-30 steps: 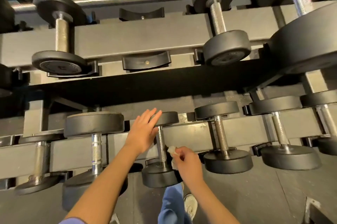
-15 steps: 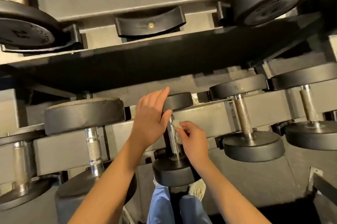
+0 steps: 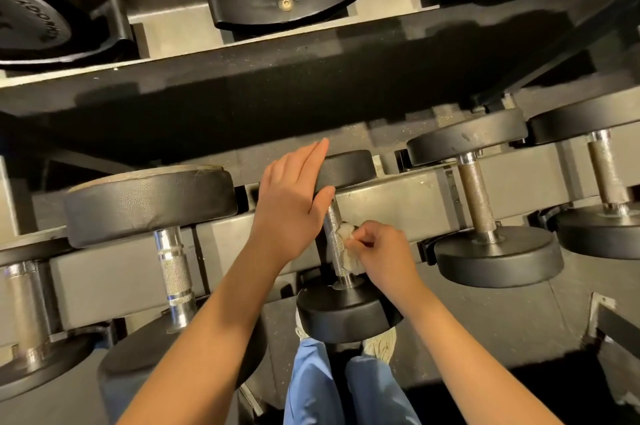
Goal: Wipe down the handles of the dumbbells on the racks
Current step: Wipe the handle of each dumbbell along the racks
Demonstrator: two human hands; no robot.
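Right grip (image 3: 381, 248) tight on cloth (image 3: 347, 231) at handle (image 3: 333, 216), left grip (image 3: 289, 206) flat; dumbbells (image 3: 478, 203) either side.

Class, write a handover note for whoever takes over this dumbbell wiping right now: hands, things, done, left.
Left hand: flat against the small dumbbell's rear head, steadying it.
Right hand: pinches the white cloth against the handle, about midway.
Done: this handle is mid-wipe; nothing shows whether others are wiped.
Left: finish it, then the neighbouring dumbbells on the rack.

Black dumbbell heads (image 3: 346, 315), silver knurled handle (image 3: 333, 227), white cloth (image 3: 348, 234), blue trousers (image 3: 311, 386).
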